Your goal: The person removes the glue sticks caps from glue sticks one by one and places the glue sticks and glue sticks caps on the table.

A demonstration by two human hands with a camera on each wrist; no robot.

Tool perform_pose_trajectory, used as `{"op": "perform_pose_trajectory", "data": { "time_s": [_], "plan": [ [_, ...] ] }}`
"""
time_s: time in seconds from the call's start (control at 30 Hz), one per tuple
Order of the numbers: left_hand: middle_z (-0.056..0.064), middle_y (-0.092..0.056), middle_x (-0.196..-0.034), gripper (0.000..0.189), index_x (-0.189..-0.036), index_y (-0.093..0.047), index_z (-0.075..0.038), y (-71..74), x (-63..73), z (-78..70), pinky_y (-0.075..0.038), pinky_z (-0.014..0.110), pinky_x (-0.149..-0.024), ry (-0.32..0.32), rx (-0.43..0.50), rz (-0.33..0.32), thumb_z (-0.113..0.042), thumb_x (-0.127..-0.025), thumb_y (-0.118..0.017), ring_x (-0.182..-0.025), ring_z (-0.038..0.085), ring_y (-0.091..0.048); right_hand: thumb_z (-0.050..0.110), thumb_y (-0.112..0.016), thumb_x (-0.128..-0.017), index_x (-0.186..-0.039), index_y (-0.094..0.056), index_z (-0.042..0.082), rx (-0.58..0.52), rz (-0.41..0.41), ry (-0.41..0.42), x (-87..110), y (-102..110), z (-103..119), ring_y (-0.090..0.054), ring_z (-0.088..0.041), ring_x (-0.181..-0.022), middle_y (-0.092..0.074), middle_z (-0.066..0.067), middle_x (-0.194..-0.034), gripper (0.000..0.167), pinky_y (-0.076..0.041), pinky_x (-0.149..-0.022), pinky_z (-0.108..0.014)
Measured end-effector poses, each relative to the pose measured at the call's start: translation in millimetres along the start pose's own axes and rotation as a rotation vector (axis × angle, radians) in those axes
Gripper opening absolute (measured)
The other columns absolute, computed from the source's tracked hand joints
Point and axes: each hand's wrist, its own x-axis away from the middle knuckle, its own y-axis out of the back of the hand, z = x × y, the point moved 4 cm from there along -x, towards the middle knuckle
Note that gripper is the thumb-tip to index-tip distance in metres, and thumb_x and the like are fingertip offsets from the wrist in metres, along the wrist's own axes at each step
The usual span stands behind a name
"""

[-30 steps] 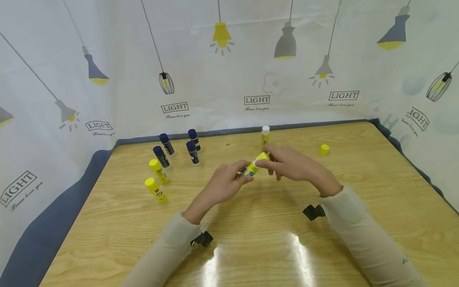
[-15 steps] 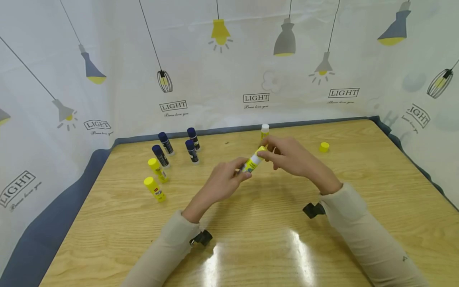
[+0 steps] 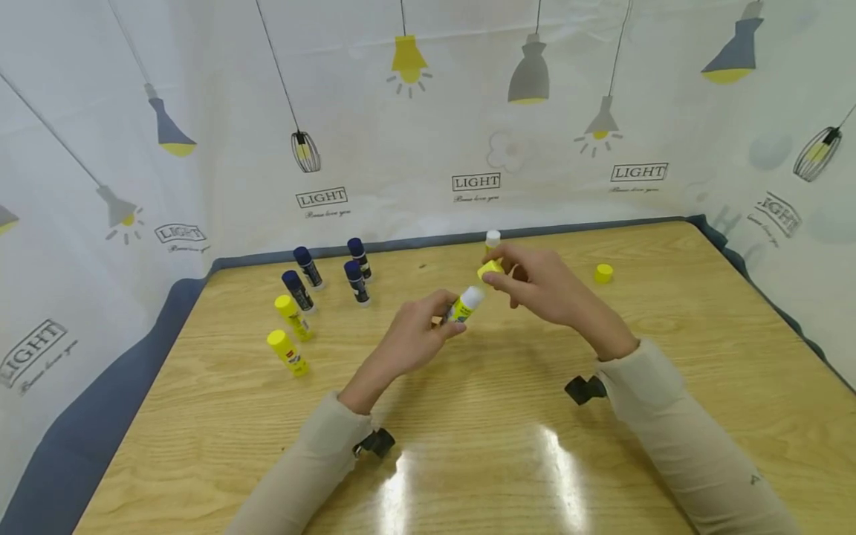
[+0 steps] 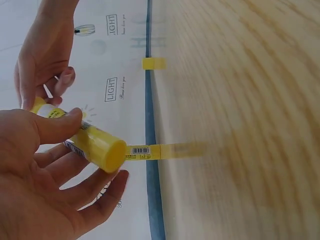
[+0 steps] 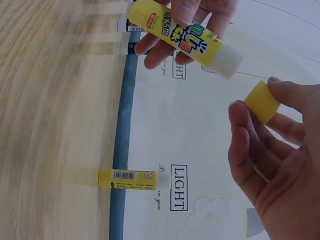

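Note:
Above the middle of the table my left hand (image 3: 411, 338) holds a yellow glue stick (image 3: 461, 307) at a tilt, its white end bare and pointing up to the right. In the left wrist view, the thumb lies across the barrel of the glue stick (image 4: 100, 145). My right hand (image 3: 548, 290) pinches a yellow cap (image 3: 490, 270) between thumb and fingers. The right wrist view shows a gap between this cap (image 5: 262, 102) and the white end. Behind the right hand, a second uncapped yellow glue stick (image 3: 493, 238) stands upright, partly hidden in the head view.
A loose yellow cap (image 3: 604, 273) lies on the wooden table (image 3: 495, 416) at the right. Two capped yellow glue sticks (image 3: 288, 352) stand at the left, with several dark blue-capped glue sticks (image 3: 357, 282) behind them. A printed cloth (image 3: 401, 148) hangs along the back.
The yellow cap has come off the held glue stick, baring its white end. My right hand has drawn up and away with the cap; the left hand has stayed nearly in place.

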Motion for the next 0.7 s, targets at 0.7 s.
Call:
{"op": "perform_pose_trajectory", "data": {
  "time_s": [0.7],
  "plan": [
    [0.008, -0.073, -0.123, 0.046, -0.135, -0.064, -0.016, 20.1, -34.0, 33.1, -0.059, 0.044, -0.098, 0.257, 0.336, -0.251, -0.023, -0.093, -0.080, -0.115, 0.026, -0.071, 0.032, -0.062, -0.105, -0.129, -0.064, 0.014, 0.052, -0.024, -0.163, 6.9, 37.6, -27.3, -0.066, -0.016, -0.061, -0.067, -0.011, -0.098, 0.030, -0.055, -0.061, -0.033]
  ]
}}
